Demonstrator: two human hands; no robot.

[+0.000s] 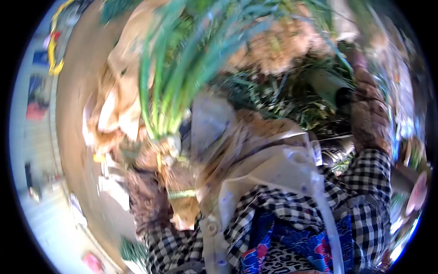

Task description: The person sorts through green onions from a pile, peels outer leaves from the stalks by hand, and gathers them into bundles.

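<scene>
A bunch of green onions [166, 98] stands upright at left centre, its long green leaves fanning up and to the right. My left hand [148, 157] is closed around its pale root end, with thin roots hanging below. At upper right, my right hand [358, 61] reaches away from my body beside more long green leaves. Its fingers are smeared by motion, so whether it grips anything does not show. A brown mass of roots [283, 43] lies ahead, between the two hands.
A translucent plastic apron [273, 169] covers my lap. Dark green leaf scraps [273, 93] are heaped beyond my knees. Tan sacking [121, 91] lies at left, beside brown ground [84, 68]. A yellow strap [54, 55] is at far left, and a pink object [416, 194] at far right.
</scene>
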